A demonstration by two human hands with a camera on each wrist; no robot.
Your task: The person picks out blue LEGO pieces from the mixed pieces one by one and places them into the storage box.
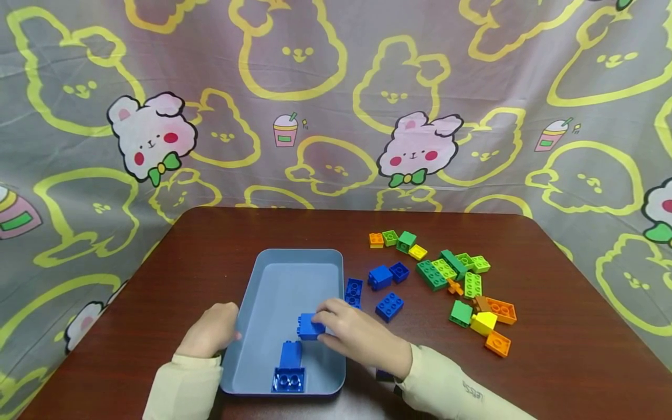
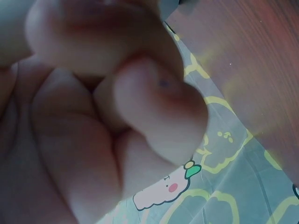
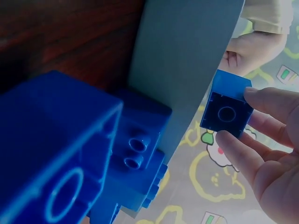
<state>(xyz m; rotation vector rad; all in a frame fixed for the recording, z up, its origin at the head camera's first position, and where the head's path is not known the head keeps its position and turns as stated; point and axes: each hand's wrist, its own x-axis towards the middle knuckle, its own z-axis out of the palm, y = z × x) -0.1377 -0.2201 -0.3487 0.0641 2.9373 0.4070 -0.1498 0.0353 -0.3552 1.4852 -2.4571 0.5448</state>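
My right hand (image 1: 362,335) pinches a blue brick (image 1: 310,326) between thumb and fingers over the right side of the grey-blue tray (image 1: 273,280). The right wrist view shows the hollow underside of that brick (image 3: 227,112) facing the camera. Inside the tray, near its front end, lie a blue brick (image 1: 291,354) and another blue brick (image 1: 289,379) with its open side up. My left hand (image 1: 210,329) holds the tray's left edge with curled fingers. Those fingers (image 2: 159,112) fill much of the left wrist view, blurred.
Right of the tray lie several blue bricks, among them one with studs up (image 1: 389,307) and one on its side (image 1: 380,277). Farther right are green bricks (image 1: 432,275), orange bricks (image 1: 497,344) and a yellow brick (image 1: 483,322). A patterned cloth (image 1: 325,116) hangs behind the table (image 1: 210,245).
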